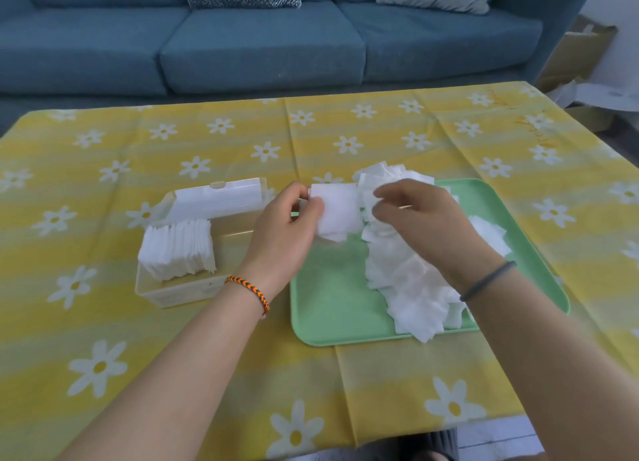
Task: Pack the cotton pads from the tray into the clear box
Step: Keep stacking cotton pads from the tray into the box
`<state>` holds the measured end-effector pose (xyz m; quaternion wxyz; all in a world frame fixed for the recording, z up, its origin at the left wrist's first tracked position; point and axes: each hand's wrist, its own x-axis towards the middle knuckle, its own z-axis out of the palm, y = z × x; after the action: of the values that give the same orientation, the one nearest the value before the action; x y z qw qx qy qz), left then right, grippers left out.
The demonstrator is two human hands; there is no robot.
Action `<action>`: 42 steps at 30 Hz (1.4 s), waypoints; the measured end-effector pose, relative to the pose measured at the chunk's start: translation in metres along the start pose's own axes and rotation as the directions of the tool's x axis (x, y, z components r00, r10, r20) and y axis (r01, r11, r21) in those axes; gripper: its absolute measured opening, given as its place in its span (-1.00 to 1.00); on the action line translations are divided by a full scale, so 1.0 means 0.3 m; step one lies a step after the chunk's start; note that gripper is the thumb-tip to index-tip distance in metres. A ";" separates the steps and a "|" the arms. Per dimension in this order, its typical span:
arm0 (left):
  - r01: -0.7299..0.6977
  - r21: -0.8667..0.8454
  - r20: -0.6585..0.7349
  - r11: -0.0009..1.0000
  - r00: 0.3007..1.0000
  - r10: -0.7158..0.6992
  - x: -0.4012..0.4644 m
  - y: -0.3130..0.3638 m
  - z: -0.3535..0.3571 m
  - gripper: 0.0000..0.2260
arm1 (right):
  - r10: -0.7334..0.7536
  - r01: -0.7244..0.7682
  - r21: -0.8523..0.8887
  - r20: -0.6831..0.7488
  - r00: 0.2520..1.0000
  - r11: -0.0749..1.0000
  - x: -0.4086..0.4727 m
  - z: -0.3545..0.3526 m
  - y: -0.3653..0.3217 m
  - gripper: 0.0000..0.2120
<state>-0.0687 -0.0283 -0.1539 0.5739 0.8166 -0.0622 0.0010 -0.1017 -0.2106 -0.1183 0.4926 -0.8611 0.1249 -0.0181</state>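
Holding a small stack of square white cotton pads (337, 208), left hand (287, 229) sits nearer the clear plastic box (179, 287), leftward; right hand (425, 225), fingers loosely curled, picks over the pad heap on the green tray (332, 308).

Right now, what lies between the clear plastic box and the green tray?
In the head view, the left hand, holding a small stack of pads.

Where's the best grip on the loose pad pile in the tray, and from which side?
Probably from above at the near end of the pile: pads there lie flat and overlapping on the tray, edges exposed towards bare tray on the left. Slide fingertips under from that left side and pinch a few. The right hand covers the far end; the left hand already holds a stack.
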 end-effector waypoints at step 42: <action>0.078 -0.043 0.153 0.996 0.986 -0.071 -0.011 -0.008 0.008 -0.84 | 0.107 -0.106 0.408 0.022 0.994 0.907 0.008 0.055 -0.033 -0.87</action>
<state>-0.0719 -0.0293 -0.1573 0.5867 0.8019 -0.0752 -0.0839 -0.0948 -0.1923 -0.1185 0.6617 -0.7311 0.1654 -0.0173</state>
